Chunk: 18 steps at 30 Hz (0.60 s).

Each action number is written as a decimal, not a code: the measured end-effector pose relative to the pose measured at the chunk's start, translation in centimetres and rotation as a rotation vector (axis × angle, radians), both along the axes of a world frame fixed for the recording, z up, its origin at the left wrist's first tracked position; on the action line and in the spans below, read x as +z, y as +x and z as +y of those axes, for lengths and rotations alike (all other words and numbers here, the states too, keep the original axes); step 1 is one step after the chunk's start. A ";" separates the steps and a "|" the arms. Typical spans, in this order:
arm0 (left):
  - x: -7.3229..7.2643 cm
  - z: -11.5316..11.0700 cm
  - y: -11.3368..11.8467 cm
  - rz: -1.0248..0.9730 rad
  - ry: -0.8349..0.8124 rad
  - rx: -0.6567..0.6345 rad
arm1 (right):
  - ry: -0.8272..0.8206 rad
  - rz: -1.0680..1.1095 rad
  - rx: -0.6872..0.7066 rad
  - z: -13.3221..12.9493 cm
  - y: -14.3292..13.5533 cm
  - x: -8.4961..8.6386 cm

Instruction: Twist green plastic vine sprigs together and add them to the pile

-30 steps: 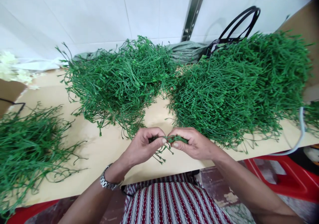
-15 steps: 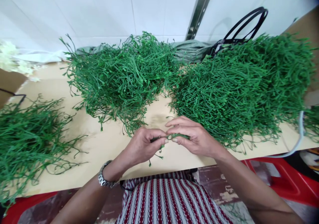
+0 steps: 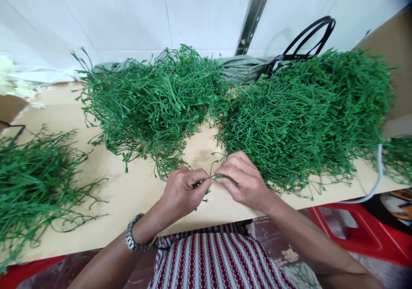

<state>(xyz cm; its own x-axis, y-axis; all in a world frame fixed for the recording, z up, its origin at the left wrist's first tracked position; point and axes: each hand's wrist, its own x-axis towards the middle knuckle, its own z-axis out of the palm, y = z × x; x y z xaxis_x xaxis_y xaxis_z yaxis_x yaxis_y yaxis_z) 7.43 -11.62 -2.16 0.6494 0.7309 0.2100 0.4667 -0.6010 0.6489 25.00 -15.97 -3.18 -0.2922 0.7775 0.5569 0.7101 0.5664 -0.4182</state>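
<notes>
My left hand and my right hand meet low over the tabletop, fingertips close together. Between thumb and fingers the left pinches thin green plastic stems, whose small budded ends poke out beneath. My right hand is closed on a green stem too, partly hidden in its fingers; a thin curling strand rises between the two hands. Just beyond the right hand lies a large heap of green stems. Another heap of green stems spreads ahead of the left hand.
A third pile of stems lies at the left on the pale tabletop. Behind the heaps are a black-handled bag and a metal upright against the white wall. A red stool stands below the right edge.
The fingers of my right hand have curled in more, and a thin strand now stands up between the hands. The view has shifted slightly.
</notes>
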 end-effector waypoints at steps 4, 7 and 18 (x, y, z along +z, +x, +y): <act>-0.1 -0.1 0.1 0.060 0.096 0.003 | -0.107 0.039 0.029 0.0 -0.1 -0.2; -0.1 -0.1 0.2 0.036 0.162 -0.016 | -0.270 0.219 0.099 0.1 0.0 -0.3; 1.0 0.2 -0.9 0.094 0.414 -0.205 | -0.441 -0.118 0.129 -1.0 0.5 0.7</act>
